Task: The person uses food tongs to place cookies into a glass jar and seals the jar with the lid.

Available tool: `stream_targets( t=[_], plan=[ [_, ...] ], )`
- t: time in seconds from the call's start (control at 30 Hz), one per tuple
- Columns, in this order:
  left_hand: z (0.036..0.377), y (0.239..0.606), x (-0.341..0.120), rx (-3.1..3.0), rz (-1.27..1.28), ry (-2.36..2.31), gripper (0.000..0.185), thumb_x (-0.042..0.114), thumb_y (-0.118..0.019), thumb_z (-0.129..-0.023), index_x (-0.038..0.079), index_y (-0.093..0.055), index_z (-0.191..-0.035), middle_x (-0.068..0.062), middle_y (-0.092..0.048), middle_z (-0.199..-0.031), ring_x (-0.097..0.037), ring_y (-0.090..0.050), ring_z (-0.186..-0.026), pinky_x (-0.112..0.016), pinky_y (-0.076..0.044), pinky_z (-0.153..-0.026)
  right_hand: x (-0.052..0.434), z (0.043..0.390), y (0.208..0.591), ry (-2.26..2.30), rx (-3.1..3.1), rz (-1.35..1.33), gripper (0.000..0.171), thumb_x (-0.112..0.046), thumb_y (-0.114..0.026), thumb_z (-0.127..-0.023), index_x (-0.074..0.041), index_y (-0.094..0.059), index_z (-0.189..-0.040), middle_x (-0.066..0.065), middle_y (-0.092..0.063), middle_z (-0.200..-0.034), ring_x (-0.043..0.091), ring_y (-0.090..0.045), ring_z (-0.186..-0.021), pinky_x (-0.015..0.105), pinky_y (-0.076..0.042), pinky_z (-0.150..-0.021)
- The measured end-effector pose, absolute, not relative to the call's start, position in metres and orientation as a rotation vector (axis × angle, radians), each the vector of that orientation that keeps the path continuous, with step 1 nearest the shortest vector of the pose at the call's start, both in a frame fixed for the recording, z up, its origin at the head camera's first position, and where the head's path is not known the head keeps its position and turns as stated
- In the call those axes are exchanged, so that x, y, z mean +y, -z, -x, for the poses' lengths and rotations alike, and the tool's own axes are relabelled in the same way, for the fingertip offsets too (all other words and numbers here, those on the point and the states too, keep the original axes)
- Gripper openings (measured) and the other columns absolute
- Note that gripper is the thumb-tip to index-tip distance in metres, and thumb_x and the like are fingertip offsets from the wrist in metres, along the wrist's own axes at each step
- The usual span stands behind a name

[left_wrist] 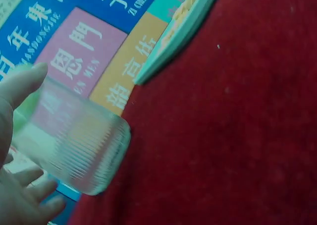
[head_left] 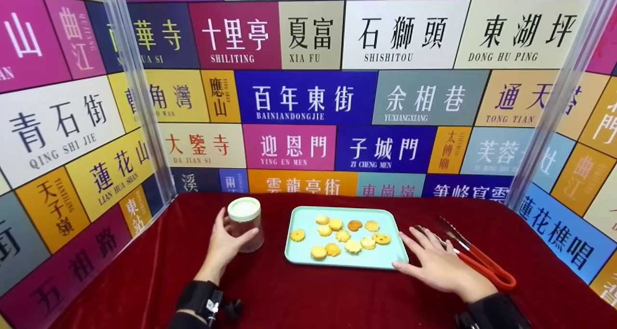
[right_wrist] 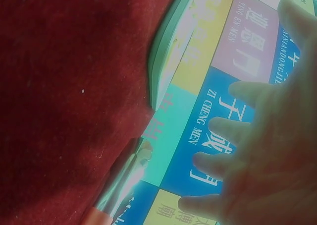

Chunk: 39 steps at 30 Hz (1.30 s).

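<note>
Working left to right across the head view. At lower left of centre my left hand (head_left: pixel 226 242) has its fingers and thumb curled round the jar (head_left: pixel 246 223), a clear ribbed container with a pale green lid (head_left: pixel 244 208), standing upright on the red cloth (head_left: pixel 144 281). The lid is on.

At centre lies the tray (head_left: pixel 301 259), mint green, just right of the jar and apart from it. It carries about a dozen cookies (head_left: pixel 340 235), scattered loosely, none stacked.

At lower right my right hand (head_left: pixel 436 264) lies flat with its fingers spread wide and holding nothing, its fingertips at the tray's near right corner. Just beyond it, touching or nearly so, lie the tongs (head_left: pixel 477 259), metal tips pointing away, red handles nearest me.

Judgement: the step in hand is steadying the jar; nothing is transferred yet. The next move calls for the lid to come off and the tongs to be taken up.

View differences: the left wrist view confirms the jar (left_wrist: pixel 74 145) is ribbed and apparently empty, with the thumb (left_wrist: pixel 22 84) against its wall, which the head view cannot settle. The right wrist view shows the spread fingers (right_wrist: pixel 233 131), the tray (right_wrist: pixel 166 61) edge and a metal tong tip (right_wrist: pixel 121 178), but no cookies. Only the head view shows the whole layout.
</note>
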State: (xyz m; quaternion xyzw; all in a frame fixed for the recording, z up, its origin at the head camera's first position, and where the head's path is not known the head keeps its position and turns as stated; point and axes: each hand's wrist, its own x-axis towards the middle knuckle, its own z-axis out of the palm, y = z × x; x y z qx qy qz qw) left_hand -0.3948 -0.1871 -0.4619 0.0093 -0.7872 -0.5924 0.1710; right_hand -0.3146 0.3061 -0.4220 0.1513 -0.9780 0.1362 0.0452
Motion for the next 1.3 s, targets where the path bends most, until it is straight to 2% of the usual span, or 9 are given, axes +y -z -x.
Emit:
stream_targets(
  t=[0.13, 0.27, 0.33, 0.63, 0.83, 1.07, 1.3],
  plan=[
    [0.400, 0.474, -0.184, -2.140, 0.010, 1.864, 0.117, 0.012, -0.092, -0.083, 0.003, -0.013, -0.169, -0.032, -0.034, -0.163, -0.047, -0.035, -0.151, -0.058, -0.030, -0.125, 0.306, 0.316, 0.421, -0.402, -2.997, -0.452, 0.090, -0.074, -0.054, -0.099, -0.015, -0.039, -0.166, 0.023, -0.031, -0.170, 0.057, -0.019, -0.156, 0.088, -0.012, -0.111],
    [0.404, 0.484, -0.179, -2.117, 0.022, 1.862, 0.115, 0.003, -0.092, -0.080, -0.001, -0.016, -0.166, -0.032, -0.032, -0.165, -0.045, -0.031, -0.154, -0.055, -0.024, -0.128, 0.304, 0.316, 0.422, -0.415, -3.016, -0.454, 0.091, -0.074, -0.054, -0.099, -0.015, -0.038, -0.166, 0.023, -0.030, -0.171, 0.057, -0.017, -0.156, 0.087, -0.011, -0.113],
    [0.406, 0.488, -0.178, -2.125, 0.007, 1.841, 0.113, 0.002, -0.091, -0.080, -0.003, -0.017, -0.165, -0.032, -0.032, -0.165, -0.046, -0.032, -0.154, -0.054, -0.025, -0.128, 0.303, 0.316, 0.423, -0.422, -3.021, -0.464, 0.090, -0.073, -0.055, -0.100, -0.014, -0.038, -0.166, 0.023, -0.030, -0.171, 0.057, -0.016, -0.156, 0.087, -0.011, -0.113],
    [0.403, 0.488, -0.176, -2.182, -0.078, 1.734, 0.098, 0.011, -0.094, -0.080, -0.003, -0.035, -0.157, -0.030, -0.049, -0.155, -0.044, -0.044, -0.147, -0.053, -0.035, -0.123, 0.304, 0.315, 0.421, -0.432, -3.016, -0.461, 0.092, -0.075, -0.054, -0.099, -0.014, -0.038, -0.166, 0.024, -0.030, -0.171, 0.057, -0.016, -0.156, 0.087, -0.010, -0.113],
    [0.401, 0.483, -0.175, -2.196, -0.150, 1.681, 0.100, 0.021, -0.098, -0.076, 0.000, -0.041, -0.155, -0.027, -0.054, -0.151, -0.041, -0.050, -0.142, -0.053, -0.040, -0.119, 0.305, 0.315, 0.422, -0.445, -3.017, -0.450, 0.090, -0.072, -0.055, -0.100, -0.014, -0.038, -0.166, 0.024, -0.029, -0.171, 0.058, -0.016, -0.156, 0.087, -0.010, -0.114],
    [0.394, 0.466, -0.166, -2.114, -0.022, 1.646, 0.096, 0.020, -0.100, -0.073, -0.002, -0.047, -0.150, -0.026, -0.061, -0.143, -0.040, -0.058, -0.134, -0.052, -0.046, -0.113, 0.302, 0.315, 0.421, -0.441, -3.011, -0.459, 0.092, -0.075, -0.054, -0.098, -0.014, -0.039, -0.166, 0.023, -0.030, -0.171, 0.057, -0.017, -0.156, 0.086, -0.011, -0.114],
    [0.388, 0.448, -0.132, -2.159, 0.117, 1.686, 0.095, 0.021, -0.101, -0.073, -0.002, -0.049, -0.150, -0.025, -0.064, -0.140, -0.038, -0.061, -0.130, -0.052, -0.048, -0.112, 0.307, 0.314, 0.422, -0.467, -3.018, -0.449, 0.089, -0.073, -0.054, -0.100, -0.014, -0.039, -0.166, 0.023, -0.028, -0.172, 0.056, -0.015, -0.157, 0.086, -0.010, -0.114]
  ],
)
